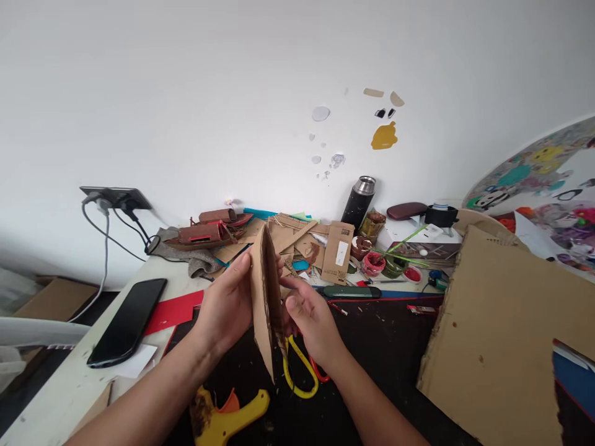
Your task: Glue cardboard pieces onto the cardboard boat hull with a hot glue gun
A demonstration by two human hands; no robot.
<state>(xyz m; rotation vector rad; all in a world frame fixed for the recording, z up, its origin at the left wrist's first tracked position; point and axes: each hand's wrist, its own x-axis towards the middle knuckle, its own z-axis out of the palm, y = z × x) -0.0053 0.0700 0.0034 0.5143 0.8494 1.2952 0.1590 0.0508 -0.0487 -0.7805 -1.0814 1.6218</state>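
Note:
Both my hands hold a folded piece of brown cardboard [264,297] upright, edge-on to me, above the dark desk mat [385,347]. My left hand [227,303] grips its left face with fingers closed along it. My right hand [309,313] is closed on its right side and lower edge. Yellow-handled scissors [300,371] lie on the mat just below the cardboard, partly hidden by it. A yellow glue gun [227,415] lies near my left forearm.
A black phone [127,319] lies at the left on the white desk beside red card [174,310]. A large cardboard sheet [493,347] stands at the right. Cardboard scraps, a red model boat [207,232], paint pots [374,263] and a dark flask [359,201] crowd the back by the wall.

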